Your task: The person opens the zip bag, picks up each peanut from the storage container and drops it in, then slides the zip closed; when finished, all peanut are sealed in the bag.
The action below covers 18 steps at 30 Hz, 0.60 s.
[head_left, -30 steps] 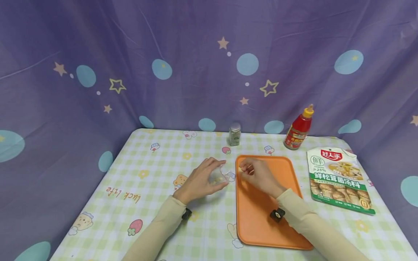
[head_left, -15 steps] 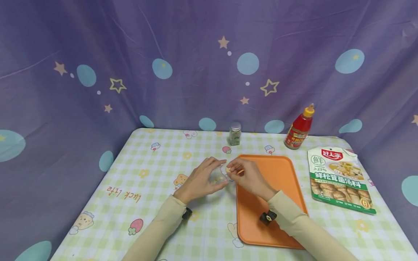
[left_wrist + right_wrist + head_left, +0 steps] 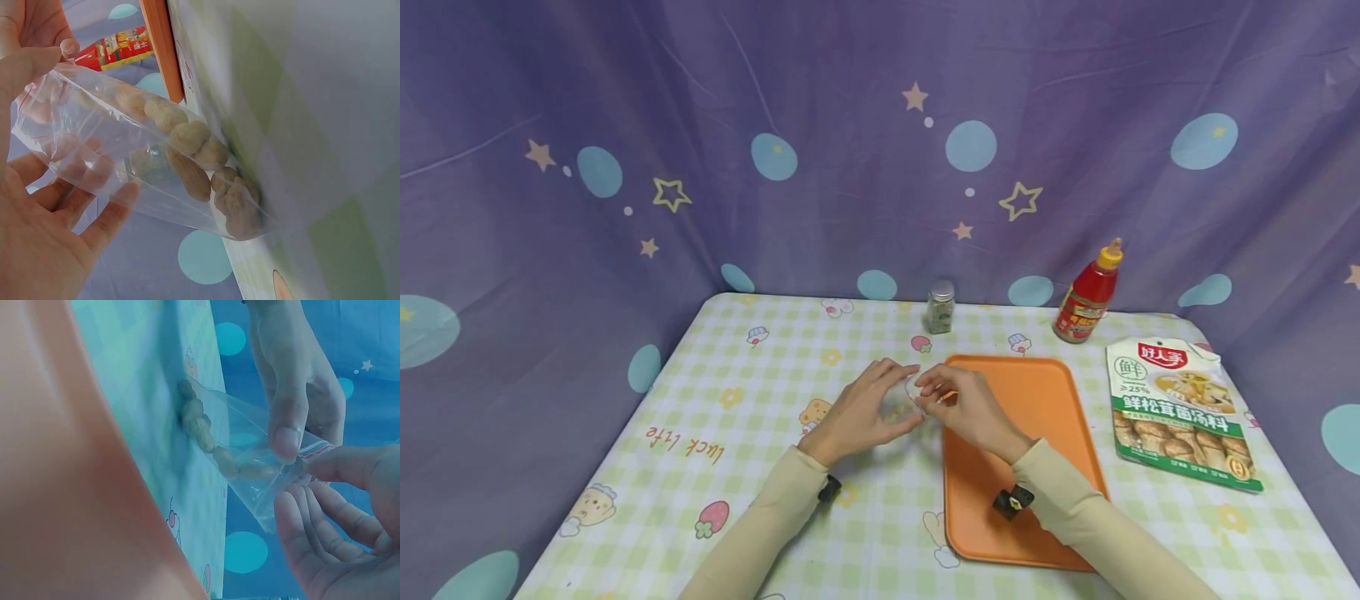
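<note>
A clear zip-lock bag [image 3: 106, 137] with several unshelled peanuts [image 3: 190, 140] inside hangs tilted, its lower end close to the tablecloth. My left hand [image 3: 861, 412] holds it near the mouth, thumb on one side and fingers spread along the other. At the mouth is my right hand [image 3: 966, 408], its bent thumb and fingers [image 3: 290, 512] apart on either side of the plastic edge. One peanut [image 3: 256, 471] lies inside just past the mouth, near those fingertips. No peanut shows between the right fingers.
Beside the bag lies an orange tray [image 3: 1037, 417], under the right forearm. Behind are a spice jar [image 3: 940, 308] and a red sauce bottle [image 3: 1086, 296]. A green-and-white soup seasoning pouch [image 3: 1180, 412] lies at the right on the checked tablecloth [image 3: 760, 450].
My right hand has moved left from over the tray to the bag's mouth, bringing a peanut that has passed from its fingers into the bag. The left hand has stayed in place.
</note>
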### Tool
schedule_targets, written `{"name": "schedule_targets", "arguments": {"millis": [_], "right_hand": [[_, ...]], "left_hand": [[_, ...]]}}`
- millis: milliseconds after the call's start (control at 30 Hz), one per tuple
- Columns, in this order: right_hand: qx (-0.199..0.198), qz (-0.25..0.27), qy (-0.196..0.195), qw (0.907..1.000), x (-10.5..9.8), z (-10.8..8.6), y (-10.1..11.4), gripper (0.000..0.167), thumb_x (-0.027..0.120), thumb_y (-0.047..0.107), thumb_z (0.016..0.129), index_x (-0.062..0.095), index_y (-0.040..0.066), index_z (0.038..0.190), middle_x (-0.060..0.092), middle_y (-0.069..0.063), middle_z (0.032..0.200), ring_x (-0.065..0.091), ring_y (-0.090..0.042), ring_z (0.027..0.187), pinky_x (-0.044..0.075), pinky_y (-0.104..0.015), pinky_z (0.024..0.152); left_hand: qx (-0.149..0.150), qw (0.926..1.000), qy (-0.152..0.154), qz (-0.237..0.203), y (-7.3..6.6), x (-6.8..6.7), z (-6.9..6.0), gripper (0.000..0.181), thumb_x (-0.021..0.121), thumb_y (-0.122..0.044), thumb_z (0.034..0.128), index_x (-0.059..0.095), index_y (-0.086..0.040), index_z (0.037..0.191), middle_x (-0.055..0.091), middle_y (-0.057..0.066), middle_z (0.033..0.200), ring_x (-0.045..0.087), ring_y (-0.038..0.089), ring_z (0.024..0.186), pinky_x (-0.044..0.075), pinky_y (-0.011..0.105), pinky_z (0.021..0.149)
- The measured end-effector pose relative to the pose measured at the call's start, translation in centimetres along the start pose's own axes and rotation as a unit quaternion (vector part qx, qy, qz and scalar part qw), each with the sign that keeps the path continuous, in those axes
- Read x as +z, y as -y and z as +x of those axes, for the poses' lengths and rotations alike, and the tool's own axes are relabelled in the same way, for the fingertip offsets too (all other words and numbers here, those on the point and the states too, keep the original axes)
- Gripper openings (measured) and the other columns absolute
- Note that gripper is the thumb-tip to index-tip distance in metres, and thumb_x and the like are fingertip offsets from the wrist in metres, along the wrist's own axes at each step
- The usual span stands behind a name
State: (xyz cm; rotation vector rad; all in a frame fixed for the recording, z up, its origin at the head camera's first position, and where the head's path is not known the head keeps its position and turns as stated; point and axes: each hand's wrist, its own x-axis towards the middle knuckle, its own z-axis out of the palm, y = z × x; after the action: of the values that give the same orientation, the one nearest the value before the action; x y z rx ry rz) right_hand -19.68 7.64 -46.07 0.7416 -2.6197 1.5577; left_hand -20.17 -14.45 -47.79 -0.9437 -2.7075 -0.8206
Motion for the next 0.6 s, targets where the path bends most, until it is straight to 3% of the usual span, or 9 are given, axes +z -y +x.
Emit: {"name": "schedule_targets", "arguments": {"millis": [433, 600], "right_hand": [[0.03, -0.012, -0.011, 0.9994, -0.9, -0.2, -0.5, 0.011, 0.072, 0.012, 0.098, 0.075, 0.013, 0.108, 0.077, -0.002, 0.099, 0.072, -0.014, 0.09, 0.061, -0.03, 0.081], [0.054, -0.018, -0.031, 0.9979, -1.2, -0.5, -1.1, 0.015, 0.072, 0.015, 0.099, 0.076, 0.008, 0.111, 0.078, -0.006, 0.103, 0.073, -0.018, 0.09, 0.061, -0.03, 0.078]], "left_hand": [[0.009, 0.9999, -0.008, -0.001, -0.1, -0.1, 0.1, 0.07, 0.076, -0.05, 0.0922, 0.055, -0.019, 0.151, 0.063, 0.003, 0.128, 0.057, 0.015, 0.12, 0.057, 0.039, 0.098], [0.007, 0.9999, -0.009, 0.002, -0.1, -0.1, 0.1, 0.071, 0.075, -0.053, 0.0922, 0.054, -0.021, 0.152, 0.063, 0.001, 0.13, 0.057, 0.014, 0.121, 0.056, 0.038, 0.099]]}}
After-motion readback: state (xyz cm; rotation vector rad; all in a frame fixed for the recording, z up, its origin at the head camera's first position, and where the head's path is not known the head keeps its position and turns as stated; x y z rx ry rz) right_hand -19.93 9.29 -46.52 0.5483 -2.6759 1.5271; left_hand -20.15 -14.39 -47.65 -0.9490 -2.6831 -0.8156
